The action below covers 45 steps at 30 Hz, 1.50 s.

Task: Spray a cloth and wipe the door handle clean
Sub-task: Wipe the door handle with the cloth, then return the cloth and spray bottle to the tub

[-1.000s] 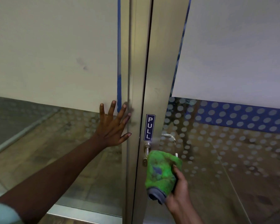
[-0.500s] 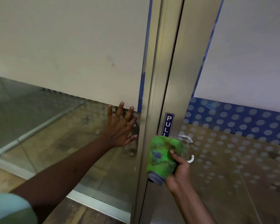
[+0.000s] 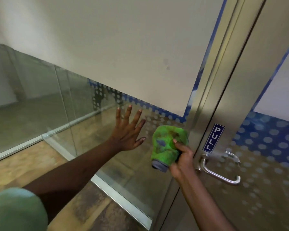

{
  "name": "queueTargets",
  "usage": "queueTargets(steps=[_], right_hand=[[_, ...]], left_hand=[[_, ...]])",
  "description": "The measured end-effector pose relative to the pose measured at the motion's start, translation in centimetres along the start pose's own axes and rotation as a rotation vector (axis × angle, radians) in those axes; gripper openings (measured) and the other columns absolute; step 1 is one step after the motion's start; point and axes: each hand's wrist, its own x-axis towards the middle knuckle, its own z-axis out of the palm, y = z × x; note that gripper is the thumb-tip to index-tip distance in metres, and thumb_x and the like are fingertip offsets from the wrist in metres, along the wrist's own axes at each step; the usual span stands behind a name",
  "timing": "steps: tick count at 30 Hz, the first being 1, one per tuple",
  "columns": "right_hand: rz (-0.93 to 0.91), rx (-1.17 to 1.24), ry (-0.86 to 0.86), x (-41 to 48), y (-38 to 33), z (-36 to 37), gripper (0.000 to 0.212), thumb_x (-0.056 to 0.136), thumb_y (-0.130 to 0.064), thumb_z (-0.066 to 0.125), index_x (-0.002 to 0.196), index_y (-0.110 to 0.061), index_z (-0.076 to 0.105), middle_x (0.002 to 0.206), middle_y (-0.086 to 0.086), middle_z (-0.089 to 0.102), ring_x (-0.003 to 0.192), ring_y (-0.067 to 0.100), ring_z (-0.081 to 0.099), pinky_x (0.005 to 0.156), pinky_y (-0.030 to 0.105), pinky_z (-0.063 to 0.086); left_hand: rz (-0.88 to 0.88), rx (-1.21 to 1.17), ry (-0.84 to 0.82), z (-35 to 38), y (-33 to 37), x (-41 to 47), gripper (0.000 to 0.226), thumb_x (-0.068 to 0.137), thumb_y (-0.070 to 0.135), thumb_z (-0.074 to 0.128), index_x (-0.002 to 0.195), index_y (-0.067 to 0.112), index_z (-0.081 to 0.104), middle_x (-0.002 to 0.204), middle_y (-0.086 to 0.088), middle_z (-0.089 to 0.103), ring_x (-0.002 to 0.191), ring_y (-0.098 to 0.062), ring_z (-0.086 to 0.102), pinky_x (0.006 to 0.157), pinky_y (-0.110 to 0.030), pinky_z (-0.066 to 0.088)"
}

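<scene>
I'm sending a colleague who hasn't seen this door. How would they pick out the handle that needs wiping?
Find the brushed-metal door frame between the glass panels. Just below its blue PULL sign sits the shiny curved metal lever handle, right of the right hand clutching a crumpled green cloth. It is the only polished, protruding bar on the door.

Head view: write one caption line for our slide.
Right hand holds green cloth beside door handle.
</scene>
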Motion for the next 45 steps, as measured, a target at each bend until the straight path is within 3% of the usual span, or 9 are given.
queueTargets(steps=[4,6,8,20,23,26,30,33,45], right_hand=[[0.058,0.037,-0.046,0.0,2.8,3.2,0.059,0.063,-0.018,0.068,0.119,-0.001,0.062,0.105,0.019,0.067,0.089,0.034,0.065,0.084,0.050,0.052],[0.101,0.043,-0.094,-0.3,4.3,4.7,0.031,0.071,-0.016,0.057,0.094,-0.007,0.075,0.094,0.016,0.072,0.079,0.031,0.069,0.077,0.045,0.056],[0.167,0.038,-0.136,-1.1,6.0,6.7,0.026,0.072,-0.016,0.054,0.078,-0.010,0.079,0.087,0.014,0.074,0.075,0.029,0.070,0.078,0.045,0.056],[0.446,-0.063,-0.463,-9.0,19.0,19.7,0.024,0.064,-0.019,0.058,0.075,-0.010,0.079,0.080,0.012,0.073,0.069,0.028,0.070,0.069,0.041,0.057],[0.504,-0.116,-0.512,-12.0,23.3,23.2,0.059,0.039,-0.023,0.081,0.095,-0.006,0.072,0.090,0.015,0.072,0.077,0.032,0.069,0.077,0.046,0.056],[0.572,-0.162,-0.578,-15.2,27.5,26.8,0.054,0.052,-0.018,0.072,0.104,-0.005,0.065,0.095,0.016,0.069,0.082,0.033,0.067,0.083,0.047,0.053],[0.660,-0.196,-0.659,-19.7,33.3,31.0,0.070,0.040,-0.018,0.082,0.107,-0.006,0.064,0.096,0.014,0.070,0.085,0.033,0.068,0.078,0.047,0.057],[0.756,-0.237,-0.730,-23.2,37.4,33.5,0.035,0.070,-0.006,0.058,0.105,-0.007,0.063,0.093,0.014,0.070,0.079,0.031,0.070,0.070,0.044,0.059],[0.873,-0.420,-0.992,-37.9,52.7,40.6,0.070,0.058,0.012,0.057,0.125,-0.008,0.055,0.102,0.019,0.062,0.091,0.039,0.061,0.078,0.051,0.054]], left_hand=[[-0.046,0.044,-0.028,-1.6,-3.8,-3.6,0.077,0.090,0.063,0.041,0.146,0.011,0.033,0.155,-0.025,0.028,0.141,-0.057,0.018,0.105,-0.080,0.014],[-0.085,0.064,-0.050,-2.7,-5.6,-5.6,0.078,0.090,0.063,0.042,0.147,0.011,0.033,0.157,-0.024,0.025,0.142,-0.057,0.017,0.105,-0.080,0.015],[-0.119,0.079,-0.084,-4.1,-7.5,-7.7,0.077,0.090,0.064,0.040,0.146,0.011,0.033,0.158,-0.022,0.023,0.142,-0.057,0.017,0.104,-0.080,0.017],[-0.390,0.205,-0.165,-16.1,-18.2,-24.4,0.075,0.090,0.063,0.040,0.144,0.010,0.036,0.154,-0.026,0.033,0.141,-0.058,0.017,0.103,-0.081,0.018],[-0.480,0.280,-0.217,-20.1,-20.6,-30.1,0.074,0.090,0.064,0.040,0.141,0.010,0.041,0.154,-0.025,0.032,0.142,-0.058,0.015,0.104,-0.080,0.017],[-0.563,0.371,-0.272,-24.3,-22.6,-35.8,0.073,0.089,0.064,0.042,0.139,0.011,0.043,0.154,-0.025,0.032,0.142,-0.057,0.014,0.102,-0.081,0.019],[-0.687,0.451,-0.325,-30.0,-24.2,-43.6,0.072,0.089,0.064,0.041,0.138,0.012,0.043,0.154,-0.025,0.032,0.143,-0.055,0.012,0.102,-0.080,0.020],[-0.783,0.499,-0.359,-34.0,-24.6,-49.4,0.073,0.090,0.063,0.041,0.140,0.010,0.042,0.155,-0.026,0.030,0.143,-0.055,0.011,0.104,-0.080,0.017],[-1.140,0.682,-0.443,-46.1,-20.9,-68.6,0.074,0.087,0.060,0.050,0.142,0.012,0.034,0.158,-0.022,0.018,0.144,-0.054,0.012,0.105,-0.079,0.017]])
